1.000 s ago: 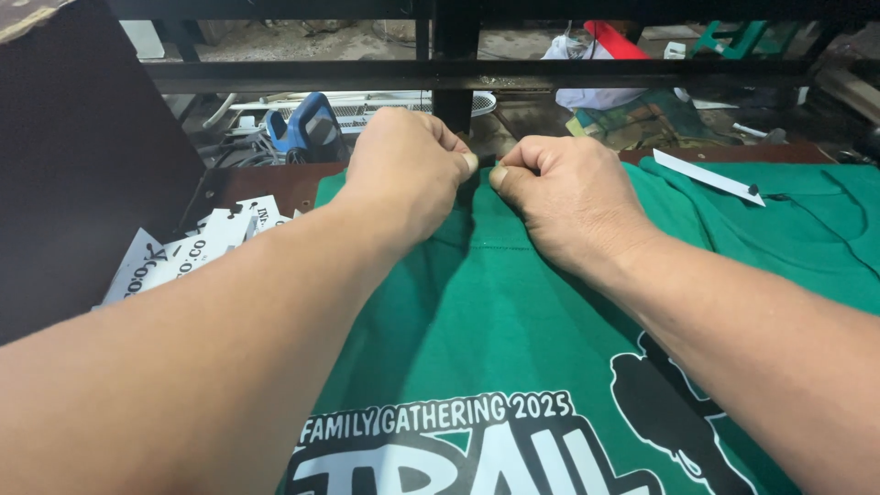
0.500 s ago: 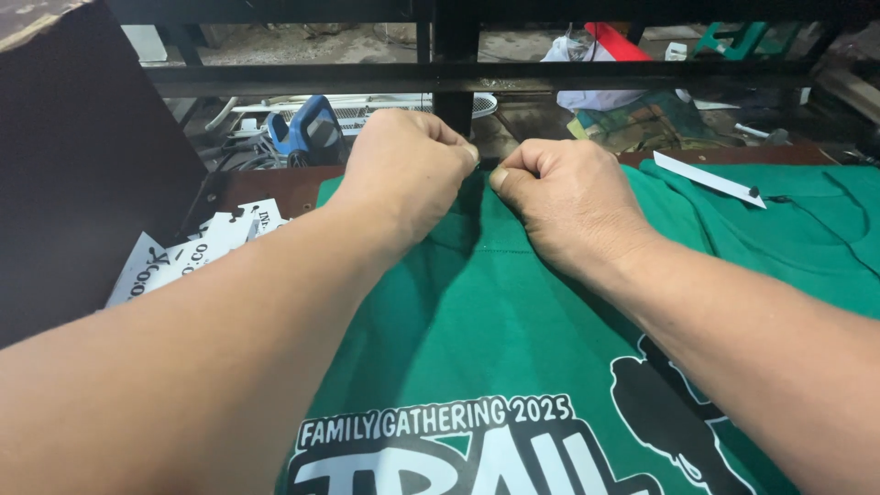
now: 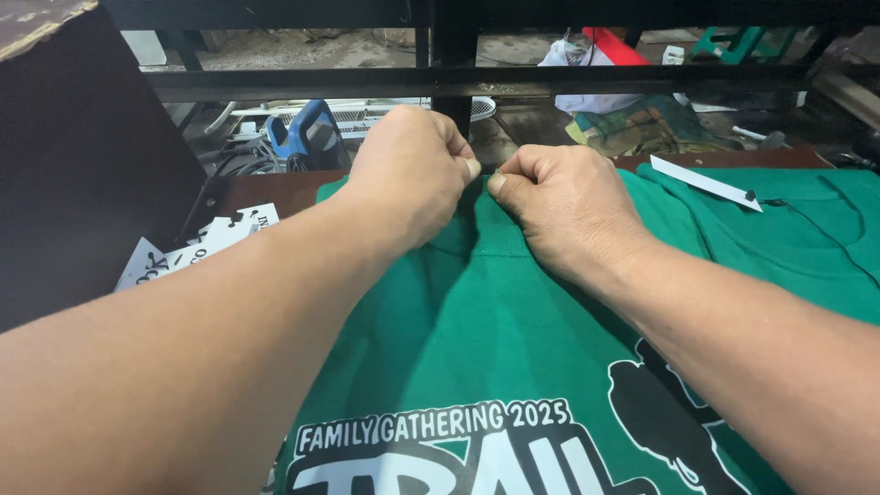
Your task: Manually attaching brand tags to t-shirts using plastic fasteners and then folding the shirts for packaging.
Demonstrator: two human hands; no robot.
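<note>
A green t-shirt (image 3: 495,321) with a white and black print lies spread on the work surface in front of me. My left hand (image 3: 408,170) and my right hand (image 3: 564,206) sit side by side at its far edge. Both are closed, pinching the green fabric between thumb and fingers near the collar area. The thumbs almost touch each other. My forearms cover the shirt's left and right sides.
A second green garment (image 3: 797,229) lies at the right with a white paper strip (image 3: 706,181) on it. White printed sheets (image 3: 197,246) lie at the left on the brown table. A black metal bar (image 3: 458,81) crosses behind; a blue tool (image 3: 307,137) and clutter lie beyond.
</note>
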